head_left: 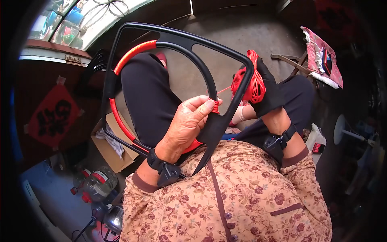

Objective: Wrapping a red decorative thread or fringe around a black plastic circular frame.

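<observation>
A black frame (pixel 219 46) with a round inner ring (pixel 201 66) rests tilted across my lap. Glossy red cord wraps several stretches of the ring, with bare black between them. My left hand (pixel 187 119) pinches the ring between thumb and fingers, right at a short red cord winding (pixel 215 106). On the frame's far right side, my right hand (pixel 269 86), in a black glove, is closed around a loose bundle of red cord (pixel 256 86). A thin strand runs from the bundle to the winding. The gloved fingertips are partly hidden by the frame and cord.
At the right stands a stool with a red cloth (pixel 315 46) and a phone (pixel 326 62) on it. An open cardboard box (pixel 117 161) lies left of my legs, near clear plastic bottles (pixel 100 181). A white-based round object (pixel 340 128) is far right.
</observation>
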Demonstrator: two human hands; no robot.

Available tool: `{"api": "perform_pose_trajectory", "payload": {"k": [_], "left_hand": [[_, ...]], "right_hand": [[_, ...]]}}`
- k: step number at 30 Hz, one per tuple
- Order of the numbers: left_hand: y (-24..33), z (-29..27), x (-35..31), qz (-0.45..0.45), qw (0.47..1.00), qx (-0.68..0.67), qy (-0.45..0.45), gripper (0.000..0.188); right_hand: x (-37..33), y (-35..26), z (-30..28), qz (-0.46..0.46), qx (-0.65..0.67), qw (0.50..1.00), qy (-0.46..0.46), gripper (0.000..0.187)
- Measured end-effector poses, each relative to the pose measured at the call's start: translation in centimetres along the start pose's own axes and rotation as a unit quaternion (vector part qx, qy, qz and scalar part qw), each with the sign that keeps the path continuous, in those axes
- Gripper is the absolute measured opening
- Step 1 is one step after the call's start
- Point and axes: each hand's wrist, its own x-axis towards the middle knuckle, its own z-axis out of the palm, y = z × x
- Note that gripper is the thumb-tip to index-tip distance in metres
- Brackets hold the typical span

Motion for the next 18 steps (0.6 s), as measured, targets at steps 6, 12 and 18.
{"api": "perform_pose_trajectory", "payload": {"k": [6,12,18], "left_hand": [[0.1,-0.5,0.0,-0.008,0.999,-0.039,-0.007,0.022],[-0.5,-1.2,0.6,0.017,0.999,0.013,0.044,0.012],[-0.5,-1.2,0.5,0.016,0.998,0.019,0.060,0.007]], "right_hand": [[1.4,0.3,0.7,0.147,0.175,0.967,0.110,0.030],[-1.0,0.6,0.2,0.211,0.403,0.889,-0.054,0.031],[-2.0,-0.3,-1.4,0.059,0.297,0.945,0.120,0.025]]}}
